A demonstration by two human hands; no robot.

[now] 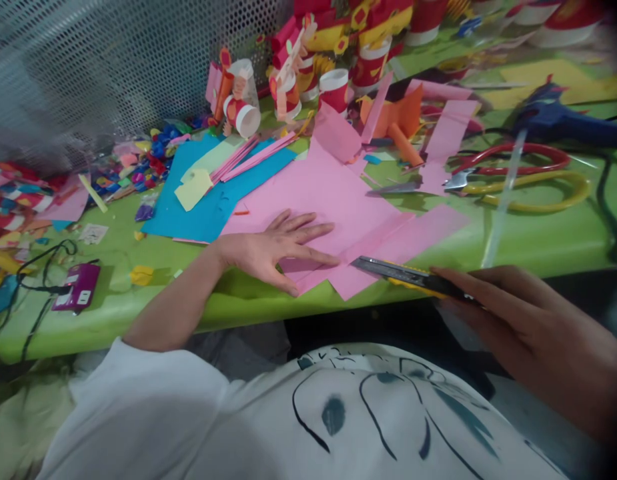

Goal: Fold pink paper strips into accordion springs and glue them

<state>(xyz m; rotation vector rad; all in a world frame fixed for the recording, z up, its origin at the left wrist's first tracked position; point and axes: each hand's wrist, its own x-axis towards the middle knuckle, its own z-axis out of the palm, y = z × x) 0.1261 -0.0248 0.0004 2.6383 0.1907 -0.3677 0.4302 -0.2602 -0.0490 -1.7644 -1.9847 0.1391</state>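
My left hand (283, 250) lies flat with fingers spread on a large pink paper sheet (323, 193), close to the table's front edge. A narrower pink strip (428, 233) rests at the right of the sheet and seems to overlap it. In my right hand (528, 327) is a utility knife (408, 275) with a black and yellow body. Its tip points left, just right of my left fingertips and over the pink paper. Whether the blade touches the paper I cannot tell. Beneath the sheet's left side lies blue paper (173, 200).
Scissors with red and yellow handles (538, 190) and a dark blue glue gun (563, 117) lie at the right. Red and white paper cups (334, 90) stand at the back. A purple device (77, 287) with cables sits left. A perforated metal panel (138, 60) rises behind.
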